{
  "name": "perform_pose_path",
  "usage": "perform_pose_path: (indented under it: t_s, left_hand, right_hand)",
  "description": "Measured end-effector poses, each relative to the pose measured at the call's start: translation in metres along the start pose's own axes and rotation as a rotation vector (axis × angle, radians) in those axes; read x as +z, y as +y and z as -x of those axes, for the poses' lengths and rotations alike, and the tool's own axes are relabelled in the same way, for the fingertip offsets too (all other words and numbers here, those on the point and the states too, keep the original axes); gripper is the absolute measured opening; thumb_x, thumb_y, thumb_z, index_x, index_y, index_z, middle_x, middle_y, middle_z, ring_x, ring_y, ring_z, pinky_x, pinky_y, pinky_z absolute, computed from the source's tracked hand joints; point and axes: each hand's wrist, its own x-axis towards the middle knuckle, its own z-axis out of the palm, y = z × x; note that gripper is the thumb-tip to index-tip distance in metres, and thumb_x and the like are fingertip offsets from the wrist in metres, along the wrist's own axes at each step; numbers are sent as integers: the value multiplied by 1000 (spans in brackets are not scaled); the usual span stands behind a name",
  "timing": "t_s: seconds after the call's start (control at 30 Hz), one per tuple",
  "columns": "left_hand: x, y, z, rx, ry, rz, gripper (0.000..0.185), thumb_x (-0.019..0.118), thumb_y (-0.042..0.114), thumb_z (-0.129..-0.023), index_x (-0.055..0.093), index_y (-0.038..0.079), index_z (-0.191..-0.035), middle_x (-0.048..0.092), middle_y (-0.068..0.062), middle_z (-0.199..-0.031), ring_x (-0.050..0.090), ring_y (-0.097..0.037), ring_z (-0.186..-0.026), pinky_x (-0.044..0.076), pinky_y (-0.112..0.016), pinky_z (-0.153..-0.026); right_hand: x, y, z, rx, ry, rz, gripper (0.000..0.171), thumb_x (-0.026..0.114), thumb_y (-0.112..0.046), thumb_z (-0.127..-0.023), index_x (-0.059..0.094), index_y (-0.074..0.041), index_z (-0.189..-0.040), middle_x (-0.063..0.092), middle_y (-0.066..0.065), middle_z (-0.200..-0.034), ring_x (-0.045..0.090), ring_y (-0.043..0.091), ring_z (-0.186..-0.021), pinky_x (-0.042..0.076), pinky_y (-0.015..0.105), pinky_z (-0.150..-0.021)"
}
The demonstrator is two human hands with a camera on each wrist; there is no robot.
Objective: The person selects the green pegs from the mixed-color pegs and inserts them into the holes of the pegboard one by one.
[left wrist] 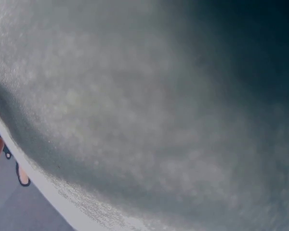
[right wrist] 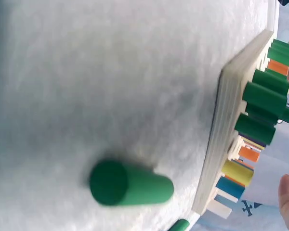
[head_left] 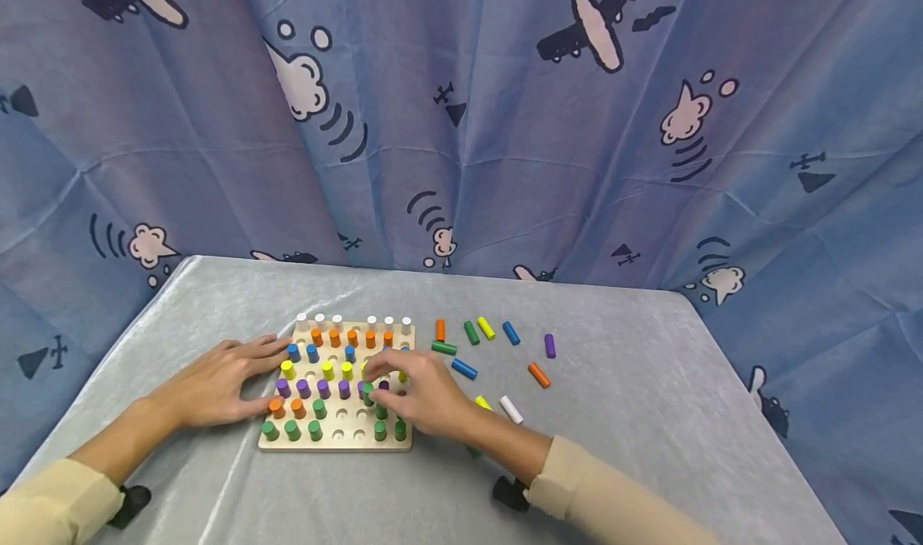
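A wooden pegboard (head_left: 339, 442) lies on the grey cloth, holding rows of white, orange, blue, yellow, purple and green pegs, with several holes free near its front. My left hand (head_left: 248, 377) lies flat beside the board's left edge, fingers straight and touching it. My right hand (head_left: 376, 383) hovers over the board's right half and pinches a green peg (head_left: 368, 393) upright above a hole. In the right wrist view the board's side (right wrist: 222, 139) shows green pegs (right wrist: 264, 96) standing in it, and a loose green peg (right wrist: 130, 185) lies on the cloth. The left wrist view shows only blurred cloth.
Loose pegs lie right of the board: orange (head_left: 440, 330), green (head_left: 472, 333), yellow (head_left: 486, 327), blue (head_left: 510, 333), purple (head_left: 550, 345), another blue (head_left: 464, 369), another orange (head_left: 538, 375), white (head_left: 510, 409). A blue curtain with planes (head_left: 505, 128) hangs behind the table.
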Motion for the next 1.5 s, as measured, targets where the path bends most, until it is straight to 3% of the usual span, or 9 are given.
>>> perform_pose_path:
  t_s: [0.7,1.27,1.5]
  left_hand:
    - [0,-1,0,5,10,-2,65,69,47,-88,62,2,-134,50,-12,-148,49,-38,-133,44,-56,-95]
    - [1,-1,1,0,4,2,66,69,48,-88,61,3,-135,50,-12,-149,48,-38,-133,44,-56,-95]
    - [2,-1,0,-3,8,4,66,70,46,-87,60,3,-136,49,-12,-149,48,-38,-133,44,-55,-96]
  right_hand:
    - [23,12,-1,23,-44,50,25,78,-11,-86,70,-11,-110,75,-13,-99,63,-4,-99,46,22,-91]
    - [22,10,-1,58,-61,52,22,76,-8,-88,71,-10,-109,75,-6,-100,64,0,-99,47,23,-94]
    - [8,11,3,54,-61,62,24,74,-10,-90,69,-11,-113,73,-6,-105,65,3,-101,53,26,-89]
